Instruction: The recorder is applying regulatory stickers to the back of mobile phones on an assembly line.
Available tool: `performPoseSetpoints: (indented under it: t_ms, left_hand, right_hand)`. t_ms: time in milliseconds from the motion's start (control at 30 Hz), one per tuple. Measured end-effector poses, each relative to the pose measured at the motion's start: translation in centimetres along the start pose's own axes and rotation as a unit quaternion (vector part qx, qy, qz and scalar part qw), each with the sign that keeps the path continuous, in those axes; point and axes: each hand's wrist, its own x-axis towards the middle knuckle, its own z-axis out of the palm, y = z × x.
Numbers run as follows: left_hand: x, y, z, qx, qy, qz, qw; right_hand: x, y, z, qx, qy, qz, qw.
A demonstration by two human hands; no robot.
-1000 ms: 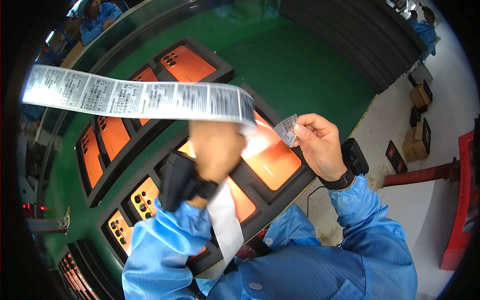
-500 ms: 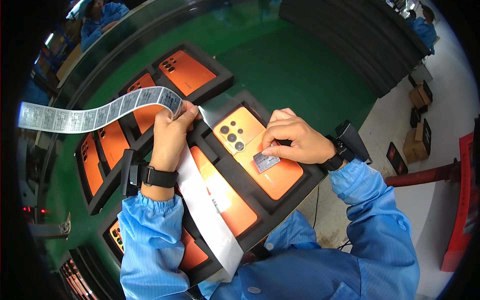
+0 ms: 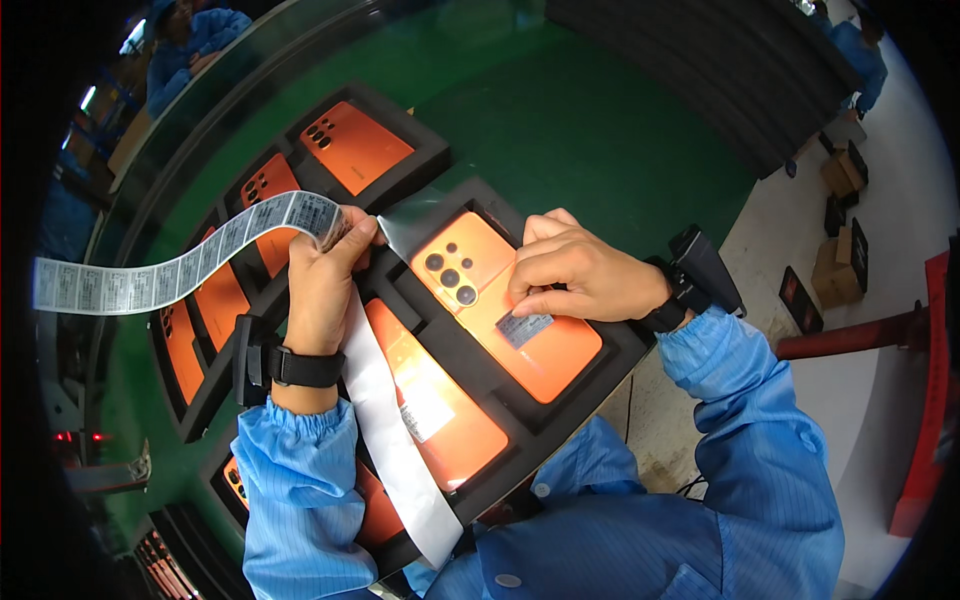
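Note:
My right hand [image 3: 580,268] pinches the upper edge of a small silver-grey printed label [image 3: 524,331]. This label lies against the back of an orange phone [image 3: 548,368], below its camera lenses; whether all of it is stuck down I cannot tell. In my left hand [image 3: 328,285] is a strip of printed labels [image 3: 160,284], arching out to the left. Its white backing [image 3: 385,425] hangs from that hand toward my lap. Just right of the backing, a second orange phone [image 3: 462,435] carries a pale label [image 3: 427,410]. Both phones sit in a black foam tray [image 3: 520,425].
Another black tray [image 3: 430,160] with several orange phones stands beyond my left hand on the green table [image 3: 610,150]. Stacked black foam sheets [image 3: 700,70] line the far right. Cartons [image 3: 838,270] and a red frame [image 3: 920,400] are at the right. Blue-clothed people [image 3: 185,60] are in the background.
My right hand has shifted slightly left with the label, which now sits a little higher on the phone. The strip's free left end has sunk lower. The whole view has turned a little.

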Motion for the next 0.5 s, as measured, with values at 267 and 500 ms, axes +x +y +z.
performPoseSetpoints:
  t_ms: [267, 500]
  left_hand:
    - [0.01, -0.11, 0.07, 0.002, -0.002, -0.004, 1.0]
    - [-0.03, -0.14, 0.06, -0.007, 0.005, -0.005, 1.0]
  right_hand:
    - [0.04, 0.07, 0.11, 0.008, 0.004, -0.002, 1.0]
    - [0.24, 0.06, 0.0, 0.01, -0.002, -0.005, 1.0]
